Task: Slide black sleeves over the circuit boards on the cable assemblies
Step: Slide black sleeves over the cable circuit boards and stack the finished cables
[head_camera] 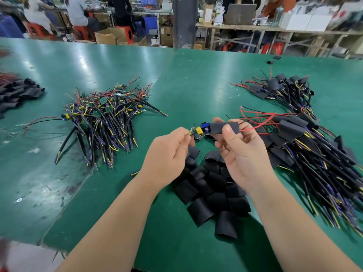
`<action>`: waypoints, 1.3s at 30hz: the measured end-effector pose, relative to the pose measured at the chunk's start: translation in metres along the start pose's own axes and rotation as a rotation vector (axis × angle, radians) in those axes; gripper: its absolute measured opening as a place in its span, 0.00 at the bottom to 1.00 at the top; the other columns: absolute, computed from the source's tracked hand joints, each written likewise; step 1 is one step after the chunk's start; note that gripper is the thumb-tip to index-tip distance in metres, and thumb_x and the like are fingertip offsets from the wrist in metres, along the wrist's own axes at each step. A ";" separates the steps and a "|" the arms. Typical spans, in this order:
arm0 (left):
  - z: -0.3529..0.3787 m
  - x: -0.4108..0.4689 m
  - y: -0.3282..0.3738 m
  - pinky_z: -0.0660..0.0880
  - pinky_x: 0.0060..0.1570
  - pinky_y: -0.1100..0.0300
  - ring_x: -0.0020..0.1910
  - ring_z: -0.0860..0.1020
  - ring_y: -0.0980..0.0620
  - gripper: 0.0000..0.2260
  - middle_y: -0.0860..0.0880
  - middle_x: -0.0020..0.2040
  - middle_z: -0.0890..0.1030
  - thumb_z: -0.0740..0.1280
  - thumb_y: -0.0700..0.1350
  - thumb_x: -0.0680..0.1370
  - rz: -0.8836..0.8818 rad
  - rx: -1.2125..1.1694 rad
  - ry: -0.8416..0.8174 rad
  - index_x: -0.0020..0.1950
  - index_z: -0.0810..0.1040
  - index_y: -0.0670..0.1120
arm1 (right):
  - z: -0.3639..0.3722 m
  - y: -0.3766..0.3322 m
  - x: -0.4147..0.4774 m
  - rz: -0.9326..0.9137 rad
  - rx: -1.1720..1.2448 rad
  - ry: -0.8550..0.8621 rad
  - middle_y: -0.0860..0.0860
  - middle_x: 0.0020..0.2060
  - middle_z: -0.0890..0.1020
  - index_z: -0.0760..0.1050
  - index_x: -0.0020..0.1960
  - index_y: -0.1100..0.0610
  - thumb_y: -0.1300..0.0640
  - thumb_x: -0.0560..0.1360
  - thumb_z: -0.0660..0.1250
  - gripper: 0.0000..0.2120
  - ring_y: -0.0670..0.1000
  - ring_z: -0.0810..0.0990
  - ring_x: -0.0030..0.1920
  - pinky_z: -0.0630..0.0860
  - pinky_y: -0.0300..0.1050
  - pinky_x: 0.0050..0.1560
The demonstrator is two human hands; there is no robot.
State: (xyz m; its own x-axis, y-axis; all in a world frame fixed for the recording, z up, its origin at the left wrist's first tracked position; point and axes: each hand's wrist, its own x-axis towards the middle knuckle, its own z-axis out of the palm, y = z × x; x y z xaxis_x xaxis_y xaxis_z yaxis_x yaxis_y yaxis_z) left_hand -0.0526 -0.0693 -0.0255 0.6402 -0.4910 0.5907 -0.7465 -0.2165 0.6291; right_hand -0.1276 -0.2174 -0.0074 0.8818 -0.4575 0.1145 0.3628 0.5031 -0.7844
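Thumb and forefinger of our left hand (169, 152) are pinching the thin wire end at the left tip of a small circuit board (201, 132), just above the middle of the frame. Our right hand (241, 154) is gripping a black sleeve (224, 127), thumb pressing on its front and curled fingers closing behind it. We are holding the sleeve over the right part of the board, while the blue and yellow parts at the board's left end are sticking out uncovered. Red wires (261, 122) are trailing out of the sleeve's right end toward the right of the frame.

Both hands are hovering above the green table (176, 75). Right below them, at lower centre, loose sleeves (208, 189) are lying in an overlapping heap. At centre left, a pile of bare cables (104, 114) is lying with its boards uncovered. Along the right edge, a pile of sleeved cables (314, 150) is spreading toward the lower right corner, and a smaller sleeved bundle (279, 89) is lying at upper right. More sleeves (17, 93) are lying at the far left edge.

Beyond the table, at upper left, an open cardboard box (107, 37) is standing beside red stools (125, 34); we cannot tell what is in it.
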 end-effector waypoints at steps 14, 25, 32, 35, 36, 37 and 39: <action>0.002 -0.002 0.012 0.70 0.32 0.49 0.31 0.69 0.44 0.10 0.52 0.30 0.70 0.57 0.45 0.79 0.112 0.211 -0.103 0.40 0.69 0.45 | -0.001 0.007 -0.003 -0.108 -0.349 0.022 0.54 0.40 0.85 0.71 0.47 0.56 0.52 0.64 0.73 0.17 0.50 0.84 0.40 0.78 0.40 0.38; 0.008 0.000 0.016 0.77 0.42 0.58 0.38 0.82 0.57 0.13 0.48 0.47 0.85 0.65 0.36 0.77 0.162 0.096 0.181 0.62 0.78 0.38 | 0.001 0.007 -0.002 0.134 0.000 0.104 0.52 0.40 0.86 0.74 0.46 0.58 0.49 0.66 0.70 0.16 0.47 0.85 0.39 0.76 0.33 0.31; 0.011 0.000 0.013 0.76 0.40 0.54 0.39 0.79 0.49 0.09 0.45 0.42 0.83 0.68 0.36 0.77 0.278 0.202 0.191 0.56 0.82 0.38 | 0.002 0.008 -0.002 0.124 0.016 0.106 0.51 0.38 0.85 0.75 0.47 0.58 0.47 0.65 0.70 0.17 0.46 0.85 0.39 0.76 0.33 0.30; 0.011 0.001 0.012 0.76 0.37 0.53 0.37 0.78 0.45 0.10 0.44 0.40 0.81 0.68 0.37 0.76 0.297 0.242 0.169 0.56 0.82 0.38 | 0.000 0.007 -0.001 0.083 -0.044 0.098 0.50 0.37 0.85 0.73 0.45 0.56 0.48 0.65 0.71 0.15 0.46 0.84 0.37 0.76 0.34 0.31; 0.011 0.001 0.012 0.76 0.36 0.52 0.36 0.78 0.44 0.10 0.44 0.39 0.80 0.68 0.37 0.77 0.300 0.249 0.151 0.56 0.82 0.38 | 0.000 0.006 -0.001 0.066 -0.075 0.096 0.49 0.36 0.85 0.72 0.44 0.55 0.48 0.65 0.71 0.14 0.46 0.84 0.36 0.76 0.35 0.31; 0.010 0.001 0.011 0.76 0.36 0.52 0.36 0.78 0.43 0.10 0.43 0.39 0.80 0.68 0.37 0.76 0.301 0.259 0.128 0.57 0.82 0.38 | 0.000 0.006 -0.001 0.044 -0.117 0.096 0.49 0.36 0.84 0.72 0.44 0.54 0.48 0.64 0.71 0.14 0.46 0.84 0.36 0.76 0.36 0.31; 0.009 0.002 0.011 0.76 0.35 0.52 0.36 0.78 0.43 0.10 0.43 0.39 0.80 0.68 0.36 0.75 0.304 0.292 0.090 0.56 0.82 0.38 | 0.000 0.006 -0.002 -0.007 -0.212 0.090 0.50 0.36 0.84 0.74 0.43 0.54 0.49 0.64 0.72 0.12 0.48 0.84 0.37 0.76 0.37 0.32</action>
State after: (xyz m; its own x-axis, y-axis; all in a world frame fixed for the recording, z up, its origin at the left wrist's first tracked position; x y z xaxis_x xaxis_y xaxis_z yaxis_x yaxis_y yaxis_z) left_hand -0.0607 -0.0802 -0.0222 0.3867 -0.4969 0.7769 -0.9153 -0.3095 0.2577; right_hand -0.1271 -0.2139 -0.0122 0.8456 -0.5288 0.0726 0.2888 0.3389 -0.8954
